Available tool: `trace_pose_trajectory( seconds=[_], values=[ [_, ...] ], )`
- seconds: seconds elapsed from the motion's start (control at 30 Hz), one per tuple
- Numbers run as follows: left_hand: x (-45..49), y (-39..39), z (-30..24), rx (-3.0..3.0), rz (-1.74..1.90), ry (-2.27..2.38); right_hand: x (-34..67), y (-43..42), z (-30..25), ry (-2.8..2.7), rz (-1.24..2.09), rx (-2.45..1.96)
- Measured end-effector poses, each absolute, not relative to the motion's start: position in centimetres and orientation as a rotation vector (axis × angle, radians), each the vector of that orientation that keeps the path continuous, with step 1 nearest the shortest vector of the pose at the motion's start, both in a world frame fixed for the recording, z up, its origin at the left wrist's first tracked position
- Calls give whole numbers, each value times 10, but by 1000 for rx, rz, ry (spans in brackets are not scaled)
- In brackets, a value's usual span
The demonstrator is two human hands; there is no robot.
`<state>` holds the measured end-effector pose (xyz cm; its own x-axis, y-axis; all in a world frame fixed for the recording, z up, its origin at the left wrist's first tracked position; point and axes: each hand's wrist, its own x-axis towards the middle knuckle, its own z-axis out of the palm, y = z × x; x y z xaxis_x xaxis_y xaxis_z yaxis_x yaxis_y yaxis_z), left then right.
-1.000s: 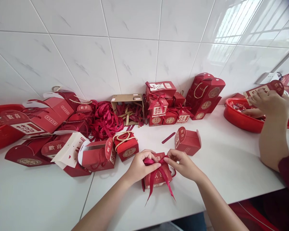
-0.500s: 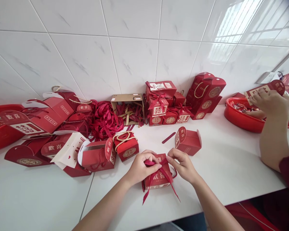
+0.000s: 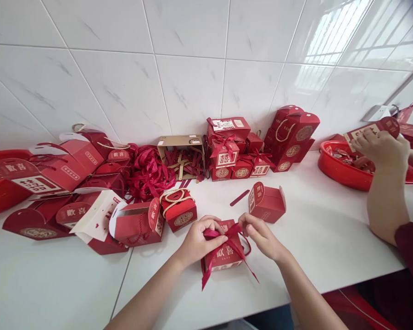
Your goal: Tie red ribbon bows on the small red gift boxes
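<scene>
A small red gift box (image 3: 223,253) with pale lettering lies on the white table in front of me. Dark red ribbon (image 3: 233,233) crosses its top, partly looped into a bow, with two loose tails hanging over the near side. My left hand (image 3: 201,240) is closed on the ribbon at the knot, its thumb pressing there. Between the thumb and fingers of my right hand (image 3: 260,233) is the ribbon's right loop. A twisted red cord handle shows at the box's right side. Just beyond stands another red box (image 3: 268,204) beside a dark red strip (image 3: 240,197).
Several boxes (image 3: 69,165) crowd the left, next to a ribbon heap (image 3: 149,172). A cardboard box (image 3: 168,141) of strips and stacked red boxes (image 3: 291,137) line the wall. At right, another person's hand (image 3: 382,146) holds a box above a red basin (image 3: 346,173).
My right hand has drawn the ribbon up and out into a fuller loop on the right. My left hand stays at the knot. The view has shifted slightly.
</scene>
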<state>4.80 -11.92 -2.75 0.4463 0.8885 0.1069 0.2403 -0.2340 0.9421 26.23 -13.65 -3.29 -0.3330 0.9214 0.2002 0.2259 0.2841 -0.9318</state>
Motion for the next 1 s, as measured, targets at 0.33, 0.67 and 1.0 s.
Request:
trace_pose_trajectory(
  seconds=[0.33,0.67,1.0],
  values=[
    [53,-123,-27,1748,864,1031,247,-131,-36,-1859,780,-1050],
    [53,-122,-28,1800,874,1018,248,-130,-41,-1798,678,-1111],
    [54,-123,-27,1759,881,1035,247,-131,-42,-1772,683,-1106]
  ],
)
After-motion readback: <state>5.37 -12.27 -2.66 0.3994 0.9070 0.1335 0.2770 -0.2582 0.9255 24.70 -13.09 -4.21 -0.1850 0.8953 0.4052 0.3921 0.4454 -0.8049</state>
